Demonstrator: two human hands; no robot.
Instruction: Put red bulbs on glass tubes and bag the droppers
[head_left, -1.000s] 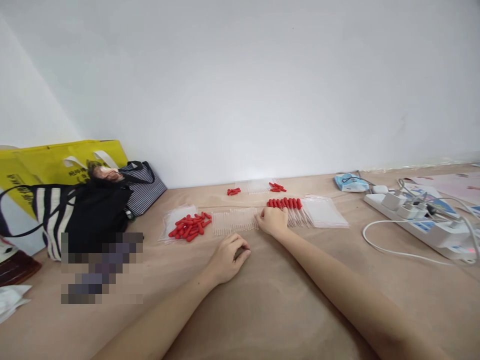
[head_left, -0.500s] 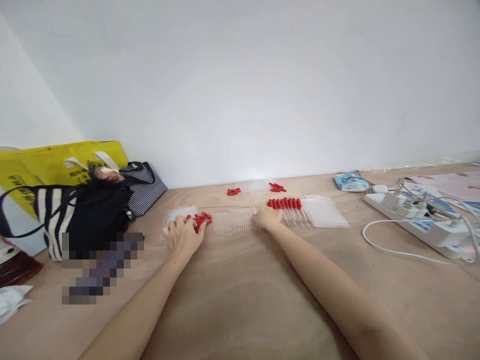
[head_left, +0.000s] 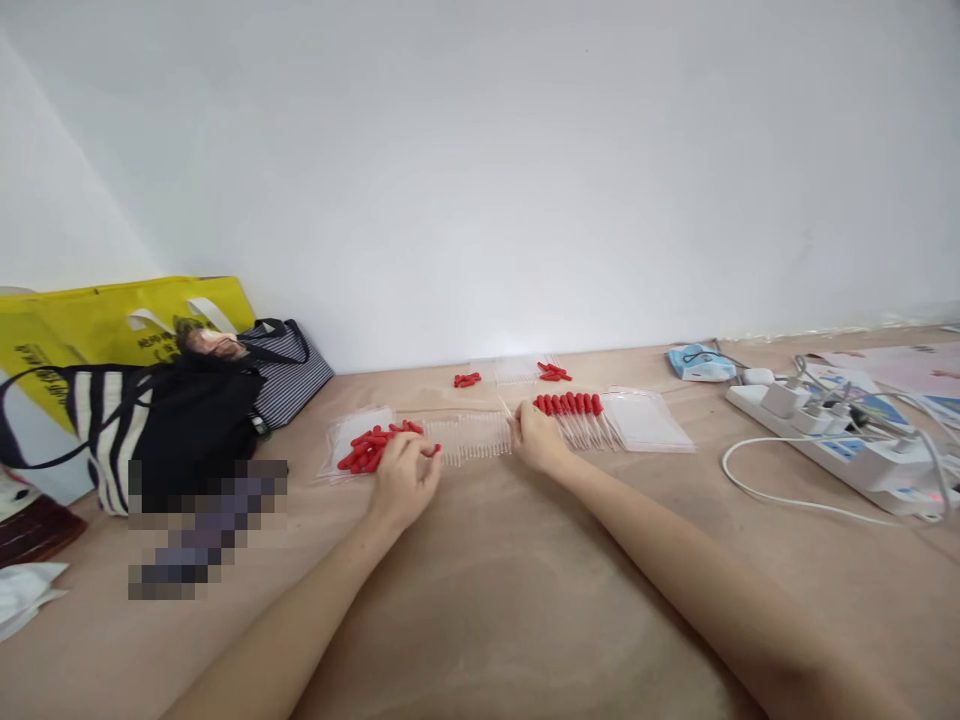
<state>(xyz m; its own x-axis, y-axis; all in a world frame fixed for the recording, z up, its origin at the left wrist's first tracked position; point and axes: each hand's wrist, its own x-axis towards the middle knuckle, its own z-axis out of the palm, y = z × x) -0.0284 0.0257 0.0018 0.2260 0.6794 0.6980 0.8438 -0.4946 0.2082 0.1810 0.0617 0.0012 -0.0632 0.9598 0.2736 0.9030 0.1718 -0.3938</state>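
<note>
My left hand (head_left: 406,482) pinches a small red dropper bulb (head_left: 437,449) between thumb and finger. Beside it, a pile of red bulbs (head_left: 363,456) lies on a clear plastic bag (head_left: 343,432). My right hand (head_left: 537,437) is closed on a thin clear dropper tube (head_left: 505,406), whose upper end pokes out to the left of the fingers. Between the hands stretches a row of clear tubes (head_left: 477,437) laid side by side. Just right of my right hand, several droppers with red bulbs fitted (head_left: 574,405) lie in a row.
Flat clear bags (head_left: 651,422) lie right of the fitted droppers. Farther back are two small groups of red bulbs (head_left: 555,372) and more tubes (head_left: 516,372). A power strip (head_left: 840,450) with cables and a blue mask (head_left: 701,363) are right; bags (head_left: 172,430) stand left.
My left hand has come away from the red pile toward the right, with one bulb in its pinch. My right hand has lifted a tube slightly from the row's right end.
</note>
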